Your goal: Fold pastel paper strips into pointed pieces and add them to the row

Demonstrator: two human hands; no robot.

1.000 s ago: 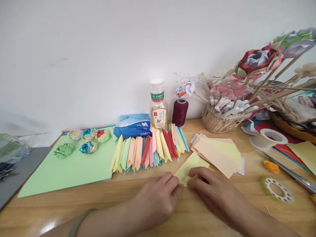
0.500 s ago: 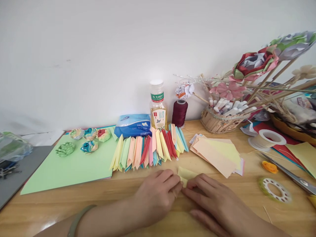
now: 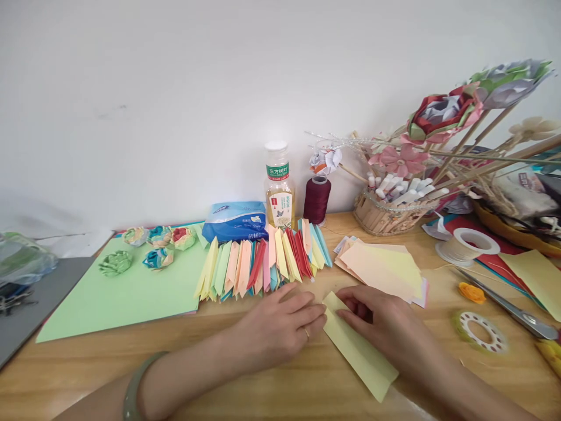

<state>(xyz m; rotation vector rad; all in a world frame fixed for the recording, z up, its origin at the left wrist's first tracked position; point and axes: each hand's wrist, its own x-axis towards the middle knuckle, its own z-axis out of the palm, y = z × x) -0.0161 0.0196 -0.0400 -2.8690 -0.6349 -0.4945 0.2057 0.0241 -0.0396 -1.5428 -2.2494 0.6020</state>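
A pale yellow strip of paper [image 3: 362,354] lies slanted on the table in front of me, its lower end toward me. My right hand [image 3: 379,318] pinches the strip near its upper end, thumb on top and fingers curled at the far edge. On the other side, my left hand [image 3: 284,324] rests with its fingers stretched out and loosely together, the tips at the strip's upper left edge. Just beyond the hands stands a row of folded paper pieces [image 3: 239,269] in several colours. A fanned stack of peach and yellow paper slips [image 3: 379,266] lies behind my right hand.
Paper flowers [image 3: 158,258] sit on a green sheet [image 3: 131,310] at left. Behind are a tissue pack [image 3: 234,222], a tea bottle [image 3: 280,193], maroon thread [image 3: 317,202] and a basket [image 3: 385,216]. Scissors [image 3: 512,310], a tape roll [image 3: 482,333] and a white spool [image 3: 468,245] lie right.
The yellow paper, mostly covered by both hands before, now lies longer and in plain view, slanting toward me. My right hand has shifted up to its upper end. The left fingers have straightened.
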